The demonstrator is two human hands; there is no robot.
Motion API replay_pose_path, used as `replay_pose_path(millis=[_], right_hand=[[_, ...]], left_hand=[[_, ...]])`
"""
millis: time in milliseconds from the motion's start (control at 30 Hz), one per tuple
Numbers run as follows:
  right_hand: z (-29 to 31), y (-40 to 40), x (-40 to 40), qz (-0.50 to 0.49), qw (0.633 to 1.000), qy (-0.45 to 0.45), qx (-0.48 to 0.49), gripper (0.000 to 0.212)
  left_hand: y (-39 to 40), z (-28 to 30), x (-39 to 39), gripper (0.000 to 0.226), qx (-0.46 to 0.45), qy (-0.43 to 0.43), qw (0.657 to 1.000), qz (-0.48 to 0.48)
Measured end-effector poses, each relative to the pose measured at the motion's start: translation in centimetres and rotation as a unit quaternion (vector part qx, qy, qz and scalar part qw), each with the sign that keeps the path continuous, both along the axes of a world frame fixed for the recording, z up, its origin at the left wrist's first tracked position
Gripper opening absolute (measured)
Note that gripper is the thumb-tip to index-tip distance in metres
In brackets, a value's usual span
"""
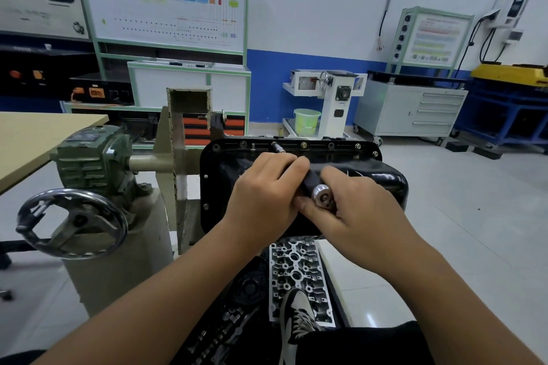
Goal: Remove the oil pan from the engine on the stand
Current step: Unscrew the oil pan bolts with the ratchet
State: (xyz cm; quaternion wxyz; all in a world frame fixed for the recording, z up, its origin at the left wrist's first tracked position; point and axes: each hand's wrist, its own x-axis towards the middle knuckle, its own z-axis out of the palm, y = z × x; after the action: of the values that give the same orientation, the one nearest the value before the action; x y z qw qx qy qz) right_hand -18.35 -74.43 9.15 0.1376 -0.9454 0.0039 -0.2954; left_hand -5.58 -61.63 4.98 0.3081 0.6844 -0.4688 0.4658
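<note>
both hands (pixel 264 195) gripping ratchet (pixel 311 184), socket on oil pan (pixel 385 178) bolt

Tool shaft: my left hand (pixel 264 190) and right hand (pixel 353 210) cover most of the socket driver (pixel 318 191); only its tip and butt end show.
Oil pan (pixel 382 178): near flange hidden behind my hands.
Engine: mostly concealed under the pan.
Wall chart (pixel 178 0): lettering too blurred to read.
Shoe (pixel 296 317): heel cut off by the bottom edge.
</note>
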Motion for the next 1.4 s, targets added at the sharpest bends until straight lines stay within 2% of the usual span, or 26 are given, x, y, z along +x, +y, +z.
replay_pose_path(millis=[67,133,300,367,467,533,633,700,733,767,800,867,967,1000,1067,1133,1200,1267,1333,1400], right_hand=[[0.1,-0.1,-0.1,-0.001,1.000,-0.005,-0.021,0.042],[0.0,-0.1,0.0,0.000,1.000,-0.007,-0.002,0.044],[-1.2,1.2,0.5,0.024,0.980,-0.020,0.197,0.046],[-1.4,1.9,0.5,0.024,0.974,-0.023,0.223,0.043],[-0.7,2.0,0.2,-0.003,0.990,-0.001,0.144,0.047],[0.3,1.4,0.0,-0.019,0.995,0.028,0.091,0.041],[0.9,1.5,-0.2,-0.033,0.996,-0.007,0.078,0.019],[0.4,2.8,-0.4,-0.021,0.992,-0.030,0.121,0.018],[0.2,3.4,-0.5,-0.015,0.990,-0.012,0.143,0.020],[0.4,3.6,-0.6,-0.013,0.990,0.008,0.139,0.021],[1.0,3.4,-0.7,-0.022,0.996,0.015,0.091,0.020],[2.8,1.9,-0.9,-0.075,0.996,-0.041,-0.032,0.021],[4.7,0.6,-1.2,-0.183,0.968,-0.149,-0.085,0.034],[4.3,1.3,-1.2,-0.196,0.963,-0.158,-0.094,0.030],[2.1,3.2,-1.3,-0.159,0.967,-0.158,-0.121,0.013],[0.0,4.6,-1.7,-0.112,0.978,-0.126,-0.123,0.018],[0.1,4.1,-1.7,-0.107,0.981,-0.103,-0.128,0.020],[1.6,2.5,-1.3,-0.136,0.975,-0.130,-0.121,0.013],[3.2,1.5,-1.2,-0.170,0.965,-0.183,-0.081,0.018],[3.3,2.1,-1.2,-0.181,0.964,-0.185,-0.064,0.017]], left_hand=[[0.0,0.0,-0.1,0.032,-0.002,0.003,1.000,0.003],[0.0,0.0,0.0,0.030,-0.004,0.008,1.000,0.001],[0.1,0.0,0.0,0.034,-0.005,0.000,1.000,-0.025],[0.3,0.1,0.1,0.043,-0.005,-0.004,0.998,-0.055],[0.8,0.8,0.2,0.041,0.022,-0.011,0.997,-0.079],[0.9,1.1,0.0,0.034,0.032,-0.012,0.996,-0.078],[0.6,1.8,-0.3,0.032,-0.001,0.022,0.997,-0.078],[0.4,2.3,-0.2,0.033,-0.035,0.060,0.994,-0.078],[0.5,2.4,-0.2,0.033,-0.047,0.074,0.993,-0.080],[0.6,2.6,-0.1,0.031,-0.049,0.082,0.992,-0.085],[0.7,2.6,-0.1,0.029,-0.043,0.084,0.992,-0.089],[0.7,2.7,0.0,0.021,-0.019,0.074,0.993,-0.086],[0.6,2.9,0.2,0.014,-0.020,0.072,0.994,-0.079],[0.5,2.9,0.3,0.013,-0.028,0.072,0.994,-0.078],[0.4,2.9,0.3,0.015,-0.041,0.076,0.994,-0.073],[0.3,2.8,0.2,0.017,-0.044,0.080,0.993,-0.070],[0.3,2.8,0.3,0.017,-0.031,0.075,0.994,-0.077],[0.5,3.0,0.9,0.020,-0.014,0.075,0.993,-0.085],[0.8,3.1,1.3,0.027,0.006,0.085,0.992,-0.089],[0.8,3.1,1.3,0.029,0.008,0.100,0.990,-0.098]])
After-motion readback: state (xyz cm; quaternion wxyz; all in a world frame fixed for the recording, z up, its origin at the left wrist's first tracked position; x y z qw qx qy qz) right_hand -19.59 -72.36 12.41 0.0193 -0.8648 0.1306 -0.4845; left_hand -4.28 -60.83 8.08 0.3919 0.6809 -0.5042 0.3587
